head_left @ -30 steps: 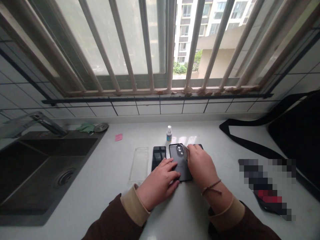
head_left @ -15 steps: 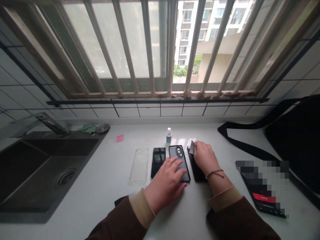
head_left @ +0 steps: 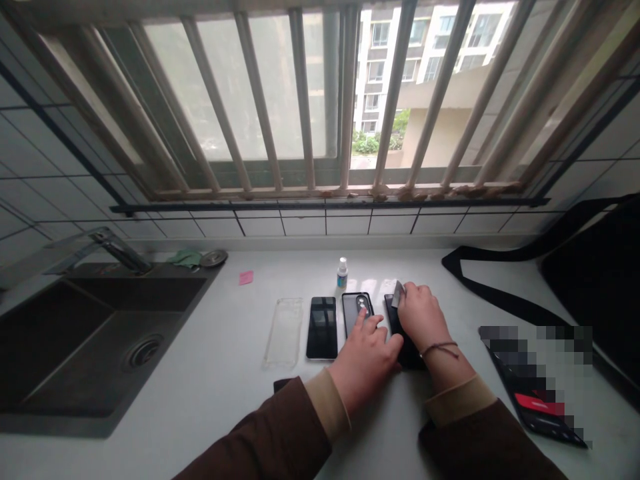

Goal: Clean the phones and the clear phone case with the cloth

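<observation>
My right hand (head_left: 424,313) pinches a small grey piece, which looks like a cloth (head_left: 398,294), against the upper end of a black phone (head_left: 394,319). My wrist and fingers cover much of that phone. Just left of it, my left hand (head_left: 367,357) reaches over a dark-rimmed phone case (head_left: 351,307) with a camera cutout, fingers spread; whether it touches the case or the phone, I cannot tell. A second phone (head_left: 322,330) with a dark screen lies left of the case. Beyond these stands a small white spray bottle (head_left: 342,275).
A clear phone case (head_left: 284,333) and a pink paper (head_left: 246,277) lie to the left, before the dark sink (head_left: 95,427) with its faucet (head_left: 123,253). On the right are a partly blurred black-and-red item (head_left: 540,403) and a black bag (head_left: 595,267) with a strap.
My left hand has shifted right across the case toward the black phone, uncovering more of the second phone. My right hand still holds the grey piece at the phone's top. The view has moved slightly.
</observation>
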Tool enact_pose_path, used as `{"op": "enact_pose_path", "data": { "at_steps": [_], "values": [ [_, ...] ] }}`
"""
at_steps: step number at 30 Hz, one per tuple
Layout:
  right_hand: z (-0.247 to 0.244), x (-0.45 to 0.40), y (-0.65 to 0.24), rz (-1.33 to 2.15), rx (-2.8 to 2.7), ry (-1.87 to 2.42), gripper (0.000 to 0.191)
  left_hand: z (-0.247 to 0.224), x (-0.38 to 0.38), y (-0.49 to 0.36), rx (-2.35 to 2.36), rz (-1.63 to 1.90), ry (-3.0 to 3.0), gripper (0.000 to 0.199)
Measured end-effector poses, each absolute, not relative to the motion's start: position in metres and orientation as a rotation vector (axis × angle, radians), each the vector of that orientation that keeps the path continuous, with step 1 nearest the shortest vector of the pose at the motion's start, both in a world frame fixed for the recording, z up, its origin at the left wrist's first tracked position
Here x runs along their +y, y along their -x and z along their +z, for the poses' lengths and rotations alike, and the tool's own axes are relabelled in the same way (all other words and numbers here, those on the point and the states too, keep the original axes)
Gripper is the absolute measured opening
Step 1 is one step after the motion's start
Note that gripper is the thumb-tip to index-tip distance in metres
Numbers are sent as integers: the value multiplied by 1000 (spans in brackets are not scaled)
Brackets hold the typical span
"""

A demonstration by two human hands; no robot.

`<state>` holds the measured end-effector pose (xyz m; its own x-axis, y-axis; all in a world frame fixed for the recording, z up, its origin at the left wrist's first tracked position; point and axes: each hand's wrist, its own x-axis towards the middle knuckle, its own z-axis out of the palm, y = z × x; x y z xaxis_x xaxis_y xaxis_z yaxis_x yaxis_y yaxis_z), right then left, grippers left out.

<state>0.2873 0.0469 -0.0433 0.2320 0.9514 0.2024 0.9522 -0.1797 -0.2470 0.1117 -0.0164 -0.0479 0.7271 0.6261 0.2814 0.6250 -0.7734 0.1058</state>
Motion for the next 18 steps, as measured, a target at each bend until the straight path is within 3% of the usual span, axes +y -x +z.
{"op": "enact_pose_path", "data": {
  "at_steps": [4, 9, 15, 18],
  "values": [
    [-43, 43, -286, 42, -1687, 2179, 32, -52, -17, -113, 1039, 522, -2953, 24],
    [-41, 43, -285, 98, -1665, 2094, 29, -53, -18, -115, 1008, 589, -2872, 27],
    [-18, 42, -292, 101, -1495, 1976, 36, -17, -33, -102, 927, 944, -2129, 70],
    [-9, 33, -284, 248, -1359, 1831, 40, -4, -39, -102, 882, 846, -1376, 79]
  ]
}}
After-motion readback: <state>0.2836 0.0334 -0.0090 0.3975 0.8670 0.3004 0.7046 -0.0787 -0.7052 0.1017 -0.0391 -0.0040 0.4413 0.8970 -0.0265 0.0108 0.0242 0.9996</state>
